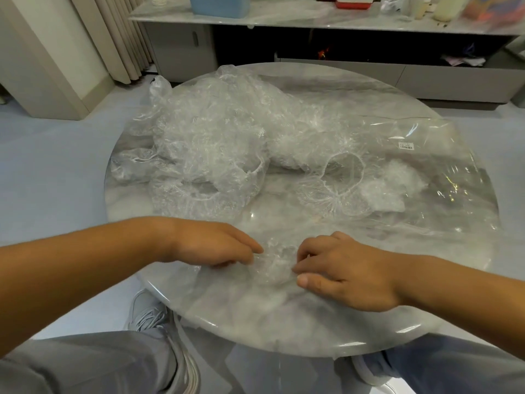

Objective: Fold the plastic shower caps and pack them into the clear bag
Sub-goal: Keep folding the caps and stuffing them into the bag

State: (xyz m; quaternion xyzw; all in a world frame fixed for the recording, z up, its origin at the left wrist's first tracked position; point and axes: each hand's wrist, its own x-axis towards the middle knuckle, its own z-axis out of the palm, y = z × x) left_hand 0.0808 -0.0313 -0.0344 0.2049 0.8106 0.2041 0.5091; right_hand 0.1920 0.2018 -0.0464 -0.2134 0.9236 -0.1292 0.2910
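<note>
The working shower cap (274, 263) lies crumpled into a small wad on the near part of the round table (284, 331), just inside its front edge. It sits between the two hands, and both touch it.

Left hand (216, 245): it rests palm down at the table's near left. The fingers are close together and only slightly bent, with the tips on the wad's left edge. The thumb is tucked under, so it cannot be determined whether the film is pinched.

Right hand (346, 274): it rests at the table's near right. The fingers are curled in tight, and the thumb and fingertips pinch the wad's right edge.

Loose pile of caps (216, 132): it covers the far left of the table. One cap (204, 191) lies with its elastic opening upward at the pile's near side, towards the table centre. A second opened cap (341, 183) lies right of the table centre.

Clear bag (443, 166): it is spread flat over the table's right side, with a small printed label (406, 145) on its upper face. A compact white bundle (389, 186) is visible at the bag, but whether it is inside or underneath cannot be determined.

Beyond the table's far edge stands a low cabinet (426, 78), with a blue container (220, 5) on its top. Curtains (113, 38) hang beyond the table's far left. Under the near edge are grey trousers (85, 362) and a grey shoe (147, 314).
</note>
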